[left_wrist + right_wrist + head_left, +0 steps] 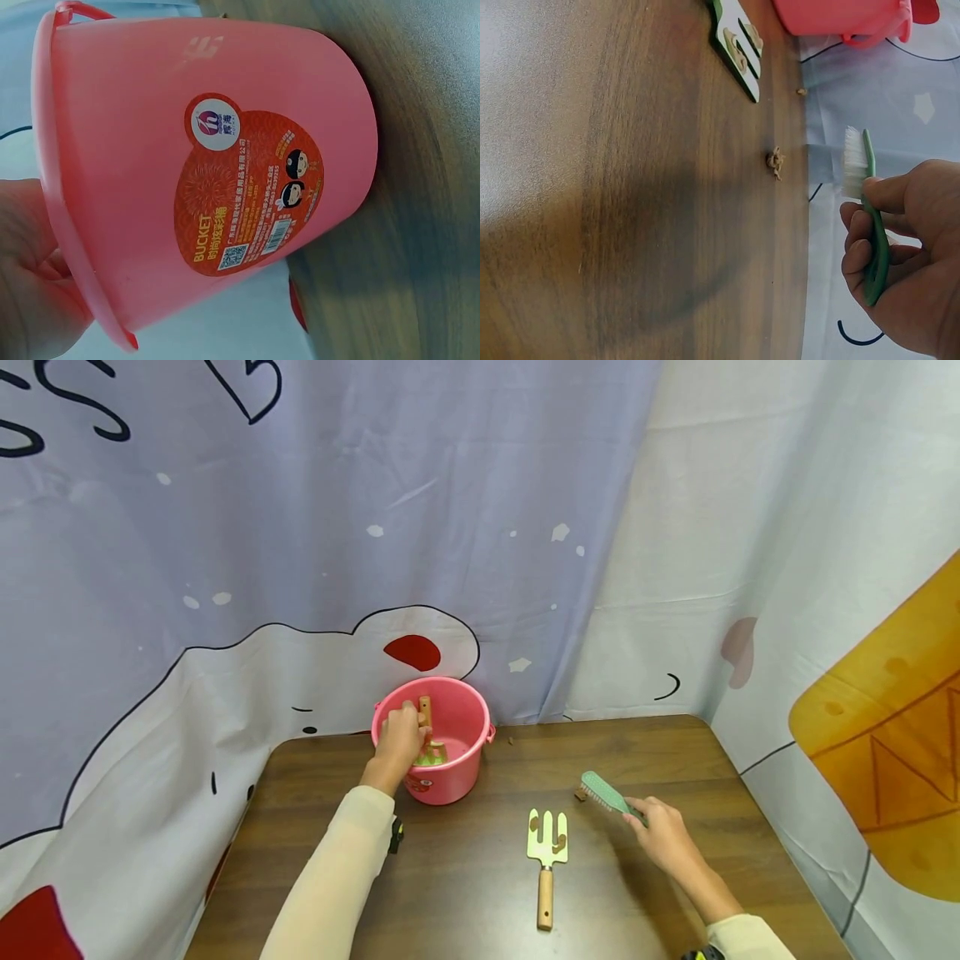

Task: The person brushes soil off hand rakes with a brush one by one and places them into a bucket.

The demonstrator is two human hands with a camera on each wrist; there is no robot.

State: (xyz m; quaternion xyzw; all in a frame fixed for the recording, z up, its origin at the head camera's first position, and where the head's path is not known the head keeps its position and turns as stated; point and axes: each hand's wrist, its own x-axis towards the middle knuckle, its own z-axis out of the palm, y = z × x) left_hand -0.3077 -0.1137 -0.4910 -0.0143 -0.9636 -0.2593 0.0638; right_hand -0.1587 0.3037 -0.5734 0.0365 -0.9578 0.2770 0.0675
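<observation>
Grips wooden-handled tool [432, 755] in left hand [400, 739] inside pink bucket [456, 782], visible only from head; clasps green brush [604, 792] in right hand [665, 837]; reads "BUCKET" on label [247, 195] only from left wrist.

The bucket [457, 783] is smooth, slightly glossy plastic with a sticker [247, 191] of smooth printed film or paper, while the brush [604, 792] has a smooth plastic body and fine, fibrous bristles [853, 166]. The fork [547, 853] looks like smooth painted metal on a satin wooden handle [545, 902]; the tool [425, 706] in the bucket also has a wooden grip. The table [465, 877] shows wood grain under a soft sheen, its clump [775, 162] looks rough, and the backdrop [480, 527] is matt, creased cloth.
</observation>
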